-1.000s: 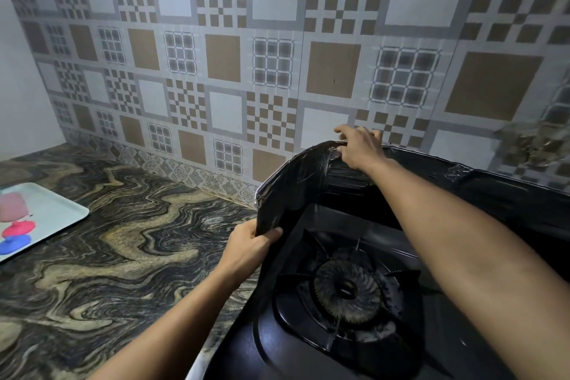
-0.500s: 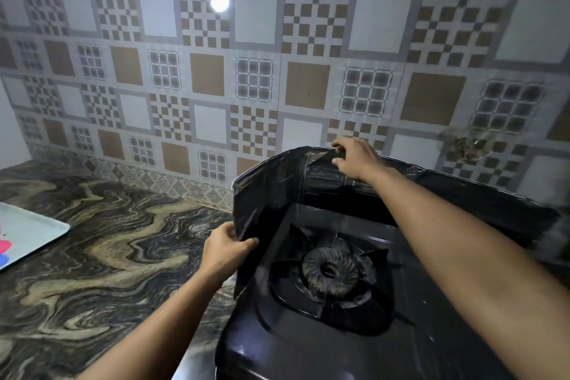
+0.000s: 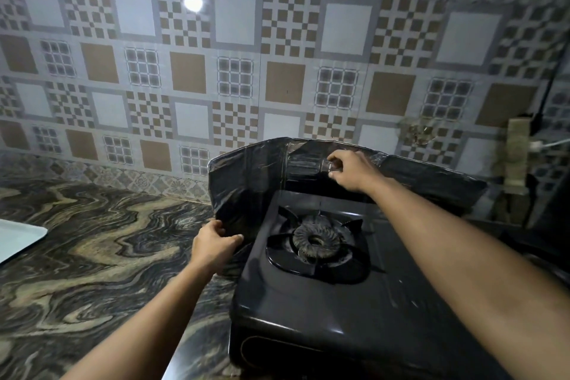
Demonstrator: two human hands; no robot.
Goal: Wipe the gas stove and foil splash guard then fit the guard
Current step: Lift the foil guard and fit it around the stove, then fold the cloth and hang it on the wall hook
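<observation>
Now the foil splash guard (image 3: 246, 188) stands wrapped round the back and left of the gas stove (image 3: 324, 302) on the table (image 3: 92, 241), squarer than a moment ago. My left hand (image 3: 212, 245) still pinches its front lower corner; my right hand (image 3: 351, 170) has slipped from the top edge, fingers curled on the back panel. Fitting looks nearly done.

Marbled countertop (image 3: 92, 256) carries the gas stove (image 3: 324, 311) and a white tray (image 3: 18, 237)
</observation>
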